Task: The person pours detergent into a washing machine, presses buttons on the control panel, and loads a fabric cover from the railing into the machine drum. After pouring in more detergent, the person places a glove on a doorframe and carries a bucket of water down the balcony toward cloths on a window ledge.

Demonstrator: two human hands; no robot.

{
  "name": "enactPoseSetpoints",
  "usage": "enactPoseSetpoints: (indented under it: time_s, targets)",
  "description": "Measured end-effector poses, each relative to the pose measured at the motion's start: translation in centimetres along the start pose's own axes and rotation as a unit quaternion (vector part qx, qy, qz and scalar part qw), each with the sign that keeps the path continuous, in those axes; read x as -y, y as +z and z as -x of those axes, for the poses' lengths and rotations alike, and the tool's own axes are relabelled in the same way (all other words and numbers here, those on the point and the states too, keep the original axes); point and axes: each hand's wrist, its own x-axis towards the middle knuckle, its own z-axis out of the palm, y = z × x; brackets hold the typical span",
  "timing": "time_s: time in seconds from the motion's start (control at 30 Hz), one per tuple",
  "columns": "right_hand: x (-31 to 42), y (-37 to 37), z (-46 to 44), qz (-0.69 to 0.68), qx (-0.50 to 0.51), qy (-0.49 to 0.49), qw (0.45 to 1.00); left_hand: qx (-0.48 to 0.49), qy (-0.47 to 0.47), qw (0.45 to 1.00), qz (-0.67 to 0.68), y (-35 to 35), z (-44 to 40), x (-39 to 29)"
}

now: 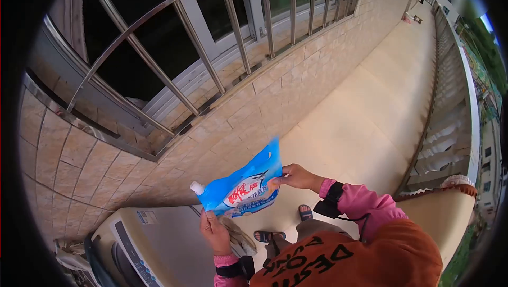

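Observation:
A blue detergent pouch (248,187) with red and white printing is held up in front of me, its spout and white cap (197,187) pointing left. My left hand (214,231) grips the lower left corner, just below the spout. On the right edge, my right hand (297,176) pinches the pouch between thumb and fingers. The bag hangs tilted, with its right end higher. Beneath and left of it stands a washing machine (168,239) with a control panel (135,252). Both wrists wear black bands over pink sleeves.
A tiled wall (296,80) with a barred window (211,33) runs along the left. A white balustrade (463,112) edges the walkway (370,102) on the right. Cloth (238,239) lies beside the washing machine. My sandalled feet (270,235) are below.

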Motion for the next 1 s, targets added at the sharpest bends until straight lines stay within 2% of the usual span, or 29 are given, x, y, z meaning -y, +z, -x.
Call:
enactPoseSetpoints:
  time_s: [0.03,0.1,0.13,0.2,0.23,0.33,0.4,0.47,0.57,0.6,0.67,0.73,0.8,0.83,0.87,0.9,0.93,1.0]
  targets:
    - [-1.5,-2.3,1.6,0.016,-0.053,-0.003,0.998,0.031,-0.027,0.999,0.008,2.8,0.3,-0.1]
    - [-4.1,-7.0,5.0,0.135,-0.132,0.075,0.979,0.063,-0.061,0.995,0.055,8.2,0.5,2.4]
    - [-6.1,-9.1,6.6,0.117,-0.16,0.087,0.976,0.086,-0.093,0.987,0.102,10.7,0.1,4.0]
    - [-9.9,-12.6,10.4,0.053,-0.213,0.114,0.969,0.078,-0.068,0.988,0.113,16.5,0.0,5.7]
    - [-10.5,-14.1,12.4,0.005,-0.236,0.136,0.962,0.075,-0.067,0.989,0.111,18.9,-0.4,6.1]
    - [-11.7,-18.2,18.1,-0.022,-0.309,0.19,0.932,0.096,-0.087,0.979,0.157,25.8,-1.7,9.1]
    - [-13.0,-19.8,20.7,-0.051,-0.35,0.22,0.909,0.085,-0.142,0.974,0.153,29.3,-3.7,12.2]
    - [-14.1,-21.2,22.6,-0.07,-0.377,0.243,0.891,0.061,-0.152,0.975,0.149,32.3,-5.4,13.0]
    - [-16.6,-22.9,23.9,-0.105,-0.402,0.267,0.869,0.016,-0.27,0.956,0.115,36.5,-8.2,20.4]
    - [-17.2,-23.6,24.1,-0.108,-0.397,0.276,0.869,0.014,-0.269,0.956,0.115,37.4,-8.5,22.1]
    - [-18.6,-25.0,24.0,-0.125,-0.389,0.29,0.865,-0.056,-0.21,0.965,-0.145,39.3,-8.9,24.3]
    - [-20.5,-27.2,23.9,-0.13,-0.367,0.323,0.863,-0.024,-0.32,0.935,-0.15,41.2,-8.6,21.3]
    - [-20.9,-29.7,23.2,-0.09,-0.337,0.358,0.866,0.131,-0.28,0.912,-0.269,43.1,-8.5,20.5]
    - [-21.1,-31.2,22.6,-0.095,-0.324,0.362,0.869,0.354,-0.044,0.791,-0.497,44.6,-9.7,20.6]
    - [-21.5,-32.7,22.1,-0.103,-0.309,0.365,0.872,0.271,-0.244,0.865,-0.344,46.8,-8.9,20.6]
    - [-21.3,-34.2,21.3,-0.105,-0.3,0.367,0.874,0.29,-0.22,0.877,-0.314,49.2,-8.4,20.2]
    - [-20.7,-35.9,20.3,-0.107,-0.319,0.351,0.874,0.308,-0.251,0.881,-0.258,51.8,-7.9,19.6]
    - [-20.1,-39.2,19.2,-0.115,-0.327,0.343,0.873,0.377,-0.246,0.867,-0.214,57.5,-7.2,14.7]
